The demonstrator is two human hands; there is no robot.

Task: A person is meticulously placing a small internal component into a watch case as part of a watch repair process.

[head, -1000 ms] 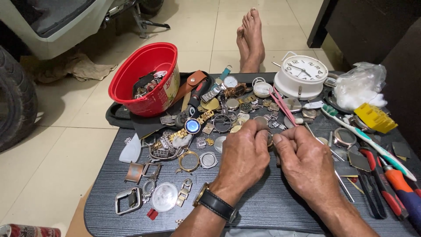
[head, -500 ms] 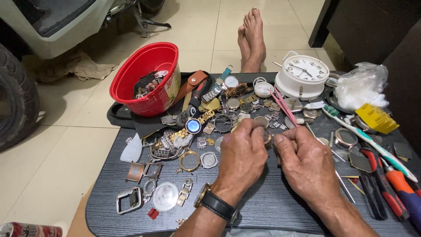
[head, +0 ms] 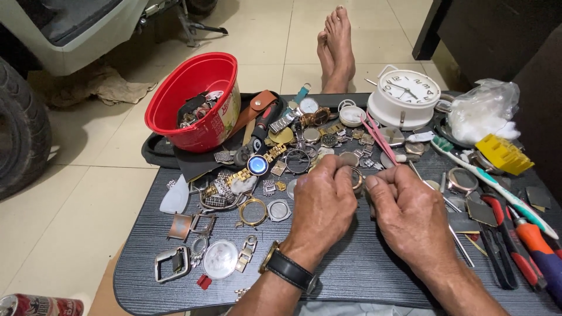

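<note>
**Watch parts on the tabletop: ring in both hands**

Item in hand: a small round metal watch ring (head: 356,178), pinched between my two hands at the middle of the dark tabletop (head: 363,275). My left hand (head: 325,202) is closed, fingers curled down over the ring's left edge; my right hand (head: 410,210) is closed too, thumb and fingertips meeting the ring from the right. Only a sliver of the ring shows between them.

Change noted: compared with a second ago, both hands sit in almost the same place, knuckles drawn a shade closer; the ring has not left them. I judge the fiddling on this one piece is ongoing, not finished.

Around the hands:
- Left: loose watch cases, bezels and bracelet links; a blue-faced watch (head: 257,165).
- Far left: red bowl (head: 193,99) holding more parts.
- Far right: white alarm clock (head: 405,96).
- Right: pink tweezers (head: 380,139), toothbrush (head: 497,184), screwdrivers (head: 541,251).
</note>
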